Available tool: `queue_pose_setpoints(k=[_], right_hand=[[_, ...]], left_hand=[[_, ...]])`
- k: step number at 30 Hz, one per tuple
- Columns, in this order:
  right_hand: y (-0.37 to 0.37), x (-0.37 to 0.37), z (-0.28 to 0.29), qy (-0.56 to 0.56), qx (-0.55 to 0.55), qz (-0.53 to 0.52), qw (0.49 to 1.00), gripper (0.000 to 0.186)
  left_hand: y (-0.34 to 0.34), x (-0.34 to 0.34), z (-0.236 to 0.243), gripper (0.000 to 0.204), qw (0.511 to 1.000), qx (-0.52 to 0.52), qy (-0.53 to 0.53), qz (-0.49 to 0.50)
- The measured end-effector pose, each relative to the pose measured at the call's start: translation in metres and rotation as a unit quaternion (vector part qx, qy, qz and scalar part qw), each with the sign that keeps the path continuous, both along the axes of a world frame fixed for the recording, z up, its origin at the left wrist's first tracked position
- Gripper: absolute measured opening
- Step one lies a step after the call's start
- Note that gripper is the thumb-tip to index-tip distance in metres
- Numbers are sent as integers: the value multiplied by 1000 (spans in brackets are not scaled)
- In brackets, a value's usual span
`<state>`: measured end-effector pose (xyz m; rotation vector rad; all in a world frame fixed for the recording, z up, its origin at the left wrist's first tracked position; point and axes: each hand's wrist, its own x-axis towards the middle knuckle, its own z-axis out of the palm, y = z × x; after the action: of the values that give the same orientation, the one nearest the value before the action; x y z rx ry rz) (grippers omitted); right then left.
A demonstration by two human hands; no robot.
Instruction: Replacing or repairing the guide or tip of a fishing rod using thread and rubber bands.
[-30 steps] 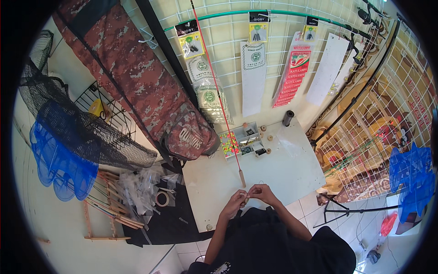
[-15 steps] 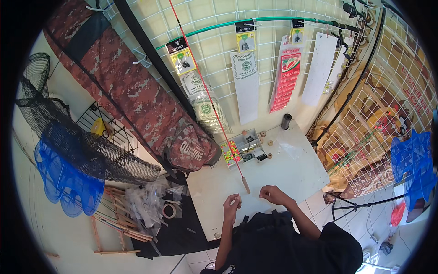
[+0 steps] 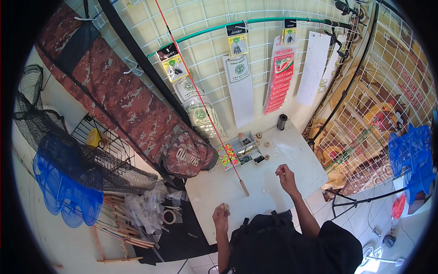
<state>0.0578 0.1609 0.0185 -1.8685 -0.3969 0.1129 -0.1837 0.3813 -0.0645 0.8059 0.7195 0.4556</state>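
Observation:
My left hand (image 3: pixel 221 217), at the near left of the white table (image 3: pixel 205 196), pinches a small round beige piece (image 3: pixel 226 207), perhaps a spool. My right hand (image 3: pixel 286 178) is raised over the table's right half, fingertips closed on something too small to make out. Between them lie a thin red rod (image 3: pixel 209 117) with a cork-coloured handle (image 3: pixel 243 187) and a small loop (image 3: pixel 263 190). Beyond these sit a compartment tray (image 3: pixel 228 156) of bright beads and small parts, several small wooden spools (image 3: pixel 267 157) and a dark cylinder (image 3: pixel 282 122).
A camouflage bag (image 3: pixel 118 109), black mesh (image 3: pixel 59 132) and blue nets (image 3: pixel 64 192) are at left, above plastic bags (image 3: pixel 141 205) and a tape roll (image 3: pixel 169 216). Packets (image 3: pixel 237 86) hang on the wire grid. A stand (image 3: pixel 346 203) and blue net (image 3: pixel 408 160) are at right.
My hands, together a second ago, have moved apart: the left down and left with the beige piece in it, the right up and rightward toward the spools. A small loop now shows on the table.

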Motion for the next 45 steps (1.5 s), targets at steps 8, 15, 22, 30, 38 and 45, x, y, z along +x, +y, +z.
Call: queue_pose_setpoints(k=[8, 15, 22, 30, 38, 45], right_hand=[[-56, 58, 9, -1, 87, -238, 967, 20], [-110, 83, 34, 69, 204, -356, 909, 20], [-77, 57, 40, 149, 216, -206, 943, 17], [-38, 21, 45, 262, 198, -91, 940, 13], [-43, 34, 60, 105, 164, -110, 975, 16], [-66, 49, 106, 13, 276, -275, 921, 18]], left_hand=[[30, -37, -20, 25, 992, 1, 38, 124], [43, -62, -65, 16, 954, 154, 181, 185], [-6, -12, -36, 53, 738, 616, 249, -119], [-15, -5, -42, 30, 752, 575, 233, -222], [1, -1, -56, 37, 916, 308, 248, -62], [19, -3, -63, 30, 803, 503, 293, -125]])
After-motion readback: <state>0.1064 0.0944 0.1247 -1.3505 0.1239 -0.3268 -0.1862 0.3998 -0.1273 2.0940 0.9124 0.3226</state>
